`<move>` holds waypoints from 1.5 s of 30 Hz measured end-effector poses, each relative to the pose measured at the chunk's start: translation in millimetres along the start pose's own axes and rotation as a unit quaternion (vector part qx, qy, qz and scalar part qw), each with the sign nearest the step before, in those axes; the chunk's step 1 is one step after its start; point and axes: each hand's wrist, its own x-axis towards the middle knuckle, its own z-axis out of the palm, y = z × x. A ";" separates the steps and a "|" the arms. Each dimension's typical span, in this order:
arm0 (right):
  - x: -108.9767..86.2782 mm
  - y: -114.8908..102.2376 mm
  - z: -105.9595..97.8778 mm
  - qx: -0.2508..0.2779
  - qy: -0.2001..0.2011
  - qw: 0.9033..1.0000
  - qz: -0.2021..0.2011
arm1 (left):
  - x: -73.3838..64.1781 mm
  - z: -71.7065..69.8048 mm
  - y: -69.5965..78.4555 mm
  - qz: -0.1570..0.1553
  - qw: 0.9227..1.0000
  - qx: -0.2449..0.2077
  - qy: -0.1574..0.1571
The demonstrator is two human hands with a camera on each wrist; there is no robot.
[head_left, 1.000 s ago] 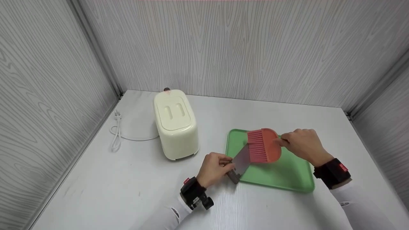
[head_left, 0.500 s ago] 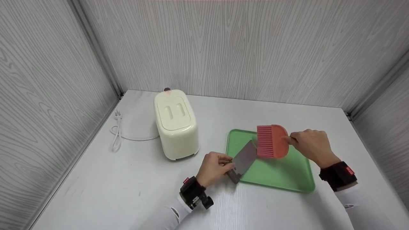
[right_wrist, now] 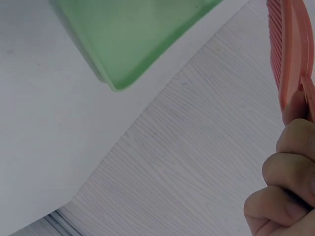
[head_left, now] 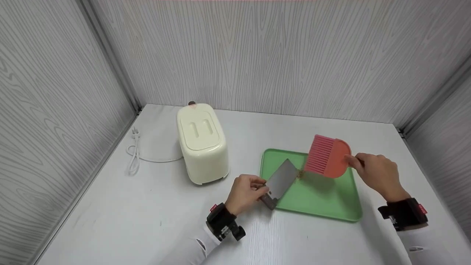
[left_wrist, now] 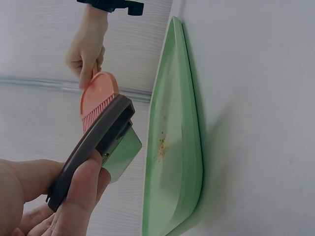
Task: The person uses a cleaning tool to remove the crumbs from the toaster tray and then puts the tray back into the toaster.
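Note:
My left hand (head_left: 244, 193) pinches the dark handle of a metal crumb tray (head_left: 284, 178), its flat plate slanting over the left part of a green tray (head_left: 316, 206). The left wrist view shows thumb and fingers on that dark handle (left_wrist: 91, 147). In my right hand (head_left: 379, 175) is an orange hand brush (head_left: 336, 158) with pink bristles, gripped by its handle and raised over the green tray's far right side. Curled fingers wrap the handle in the right wrist view. Small brown crumbs (head_left: 300, 174) lie on the green tray beside the plate's far end.
A cream toaster (head_left: 202, 154) with a lid over its top stands left of the green tray. Its white cord (head_left: 134, 156) and plug lie on the table farther left. Pale wood-grain panels (head_left: 257, 55) rise behind the table and at both sides.
The brush has moved right and away from the crumb tray's plate, lifting off it with my right hand. Crumbs now show on the green tray. My left hand has hardly moved.

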 end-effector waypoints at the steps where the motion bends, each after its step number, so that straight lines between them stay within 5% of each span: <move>1: -2.2 2.3 -0.3 0.011 -0.007 1.000 0.012 | 0.1 0.3 -0.2 -0.002 1.000 -0.003 -0.001; 19: -40.1 28.6 18.4 0.101 -0.058 0.978 0.171 | 0.3 3.1 -3.4 -0.024 0.999 -0.041 -0.001; 45: -56.4 105.4 8.2 0.081 -0.089 0.968 0.221 | -0.9 -7.1 -4.6 -0.016 0.999 -0.043 0.018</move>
